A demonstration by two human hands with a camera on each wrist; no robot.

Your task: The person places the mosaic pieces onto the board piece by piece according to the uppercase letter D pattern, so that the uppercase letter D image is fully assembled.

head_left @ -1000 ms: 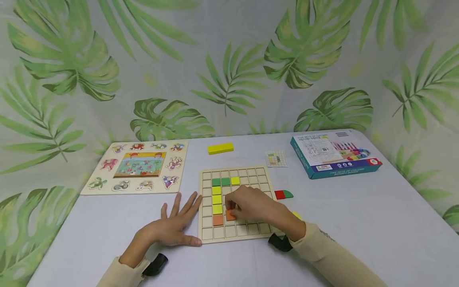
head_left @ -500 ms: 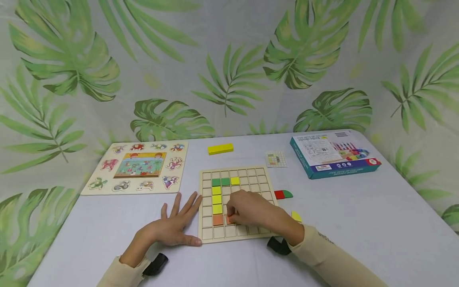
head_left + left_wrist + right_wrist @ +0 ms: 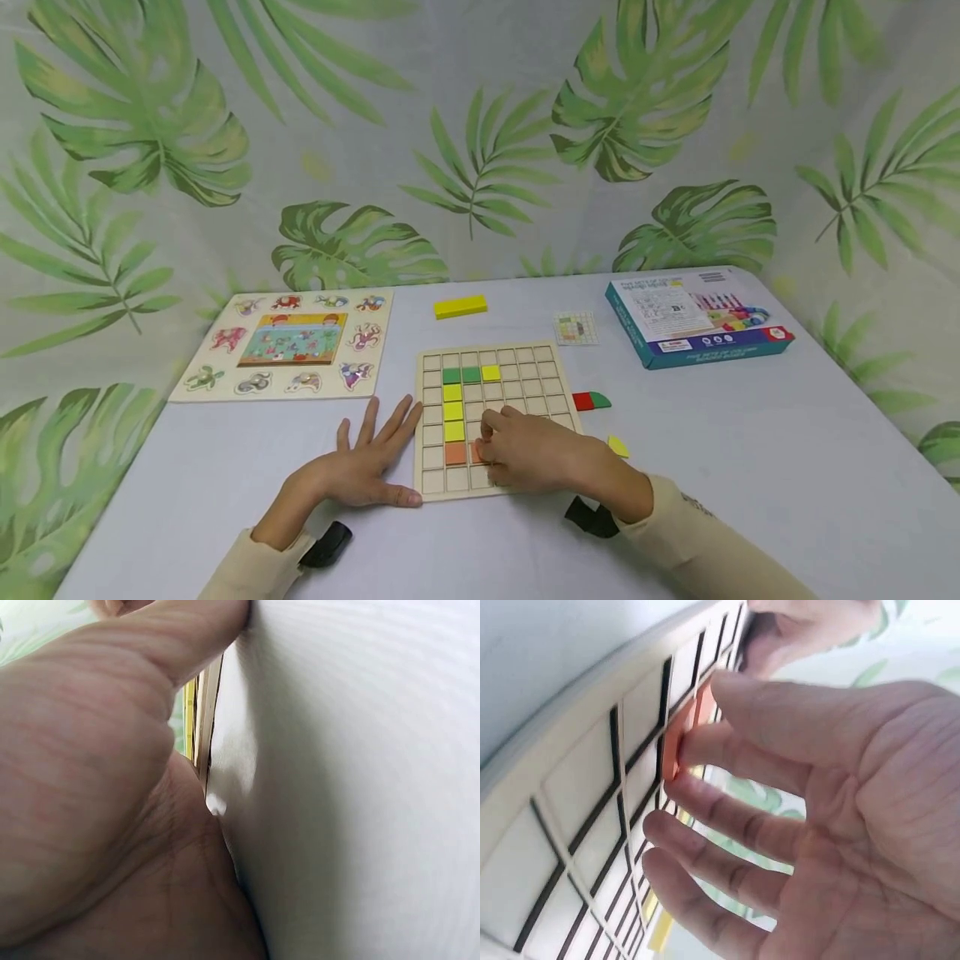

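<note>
A wooden grid board point(image 3: 433, 483) lies on the table in the head view. Green tiles point(image 3: 461, 376), yellow tiles point(image 3: 453, 410) and an orange tile point(image 3: 455, 453) sit in its cells. My right hand point(image 3: 536, 454) is over the board's lower middle. Seen from the right wrist, its index fingertip presses a second orange tile point(image 3: 673, 742) into the cell beside the first. The thumb stands apart from that tile, and the other fingers are loosely extended. My left hand point(image 3: 363, 475) rests on the table with fingers spread, fingertips and thumb at the board's left edge.
A sea-animal puzzle board point(image 3: 281, 387) lies at the left. Behind the grid are a yellow block point(image 3: 460, 307) and a small pattern card point(image 3: 576, 328). A game box point(image 3: 697, 321) stands at back right. Red point(image 3: 583, 402), green point(image 3: 600, 400) and yellow pieces point(image 3: 618, 446) lie right of the grid.
My right hand has gone from pinching the second orange tile to pressing it with a fingertip, its fingers loosening. That tile now lies flat in its cell. The left hand stays in place.
</note>
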